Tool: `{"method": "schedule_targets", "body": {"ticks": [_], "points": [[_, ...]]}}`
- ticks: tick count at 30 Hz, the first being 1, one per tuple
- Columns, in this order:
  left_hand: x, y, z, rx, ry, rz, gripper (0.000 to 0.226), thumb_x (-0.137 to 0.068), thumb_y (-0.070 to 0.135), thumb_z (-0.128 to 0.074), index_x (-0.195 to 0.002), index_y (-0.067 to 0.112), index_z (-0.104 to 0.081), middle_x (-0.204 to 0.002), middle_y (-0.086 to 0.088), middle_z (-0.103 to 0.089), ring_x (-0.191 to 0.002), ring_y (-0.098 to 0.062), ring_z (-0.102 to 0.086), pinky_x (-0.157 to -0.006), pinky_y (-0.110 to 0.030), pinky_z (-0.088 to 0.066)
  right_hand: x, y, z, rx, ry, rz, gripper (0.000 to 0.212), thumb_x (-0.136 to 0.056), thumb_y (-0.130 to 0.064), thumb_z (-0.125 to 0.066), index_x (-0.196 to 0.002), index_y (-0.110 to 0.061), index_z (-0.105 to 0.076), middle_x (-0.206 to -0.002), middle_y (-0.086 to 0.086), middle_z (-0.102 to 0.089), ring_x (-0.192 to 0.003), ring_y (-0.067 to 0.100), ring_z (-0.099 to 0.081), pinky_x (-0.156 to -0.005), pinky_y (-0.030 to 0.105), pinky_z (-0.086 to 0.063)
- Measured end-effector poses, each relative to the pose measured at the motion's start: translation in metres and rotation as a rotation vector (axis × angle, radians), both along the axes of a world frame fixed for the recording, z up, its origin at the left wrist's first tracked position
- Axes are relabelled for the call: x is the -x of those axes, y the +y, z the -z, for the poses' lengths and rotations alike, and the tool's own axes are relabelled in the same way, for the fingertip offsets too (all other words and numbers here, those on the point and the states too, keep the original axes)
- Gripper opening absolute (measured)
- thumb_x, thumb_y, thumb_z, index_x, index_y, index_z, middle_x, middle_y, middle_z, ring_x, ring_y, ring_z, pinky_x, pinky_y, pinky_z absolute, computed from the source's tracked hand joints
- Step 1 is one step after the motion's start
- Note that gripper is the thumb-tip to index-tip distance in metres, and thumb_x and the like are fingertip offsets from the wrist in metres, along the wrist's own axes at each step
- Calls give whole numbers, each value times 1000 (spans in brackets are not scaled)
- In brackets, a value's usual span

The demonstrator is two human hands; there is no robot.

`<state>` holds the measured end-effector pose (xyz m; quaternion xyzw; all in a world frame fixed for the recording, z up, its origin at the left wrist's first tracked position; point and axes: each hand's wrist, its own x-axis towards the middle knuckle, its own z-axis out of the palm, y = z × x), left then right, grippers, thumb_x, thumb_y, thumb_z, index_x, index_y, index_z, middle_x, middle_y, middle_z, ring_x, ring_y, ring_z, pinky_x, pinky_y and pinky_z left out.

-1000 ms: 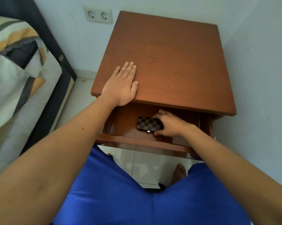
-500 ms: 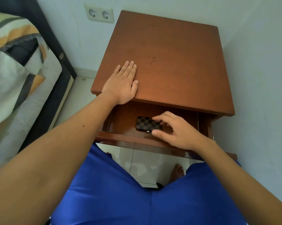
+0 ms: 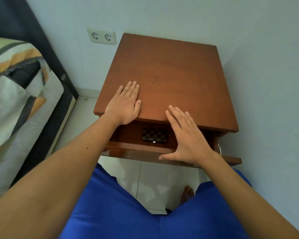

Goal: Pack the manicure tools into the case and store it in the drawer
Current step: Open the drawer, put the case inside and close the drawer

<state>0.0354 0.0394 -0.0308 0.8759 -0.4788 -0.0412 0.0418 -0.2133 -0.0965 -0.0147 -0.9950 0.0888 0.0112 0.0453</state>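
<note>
Checkered case (image 3: 154, 136) lies flat inside the open drawer (image 3: 138, 147), untouched; it looks small, light, rigid, so no further grip needed. Both hands empty: left hand (image 3: 124, 104) flat on the surface (image 3: 176, 73), right hand (image 3: 188, 138) spread above the drawer front, the likely push point.

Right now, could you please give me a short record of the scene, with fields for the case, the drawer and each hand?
case: checkered, lying flat inside the drawer, untouched
drawer: open, pulled out toward the person
left hand: flat, palm down on the nightstand top, near its front left corner
right hand: open, fingers spread, over the right part of the drawer, holding nothing
task state: case stored; drawer not yet closed
surroundings: bed to the left, double wall socket behind it
</note>
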Motion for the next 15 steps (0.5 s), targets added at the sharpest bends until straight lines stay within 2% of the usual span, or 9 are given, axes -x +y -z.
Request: {"method": "schedule_targets", "body": {"ticks": [3,6,10,15], "points": [[0,0,0,-6,0,-1,78,-103,51,0,-170,11,-4,-179,-7,-1,-166,-21,3,-134,-41,2,-10,-10,2,1,9,50,144,-64,-100,-53,-168,-16,1,-176,4,15,-163,22,10,-133,46,0],[0,0,1,-1,-5,2,79,-102,51,2,-170,10,-5,-179,-7,-2,-166,-21,3,-133,-41,2,-18,-18,4,-9,-8,92,136,-67,-99,-51,-169,-21,-4,-177,2,12,-164,21,5,-133,48,-3],[0,-1,2,-1,-3,0,78,-103,50,0,-170,11,-4,-179,-6,-1,-166,-20,3,-134,-41,1,-24,-24,12,10,-90,125,118,-74,-92,-56,-166,-25,-24,-176,0,-15,-162,21,-14,-131,49,-17],[0,0,5,6,-16,-2,76,-104,49,-1,-170,10,-3,-179,-6,-1,-166,-20,4,-133,-40,2,-34,-29,17,106,-208,153,91,-76,-79,-68,-146,-23,-54,-160,2,-46,-147,24,-42,-118,46,-34]]}}
